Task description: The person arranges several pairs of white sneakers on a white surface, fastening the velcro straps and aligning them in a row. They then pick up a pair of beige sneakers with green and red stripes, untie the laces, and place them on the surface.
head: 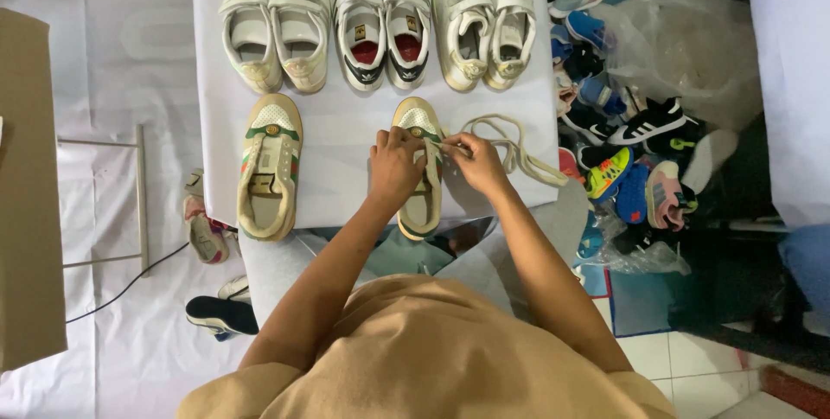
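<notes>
Clear plastic bag [683,43] at right, contents not discernible; loose heap of small shoes [618,138] beside it on floor. White table [346,125]: 3 pairs of white strap shoes [380,21] in back row, 2 cream sneakers in front. Left hand [396,166] clamped on right-hand sneaker [421,203]; right hand [475,162] pinching cream lace [519,147] at its eyelets. Other sneaker [270,168] lies well apart at left, untouched.

Both hands work at a cream sneaker [421,179] on the white table [346,129]: the left hand [395,164] presses its upper, the right hand [475,162] pinches its loose lace [519,147]. Left of this sneaker lies its mate [269,168]; beyond it, three strapped pairs [380,21].
</notes>
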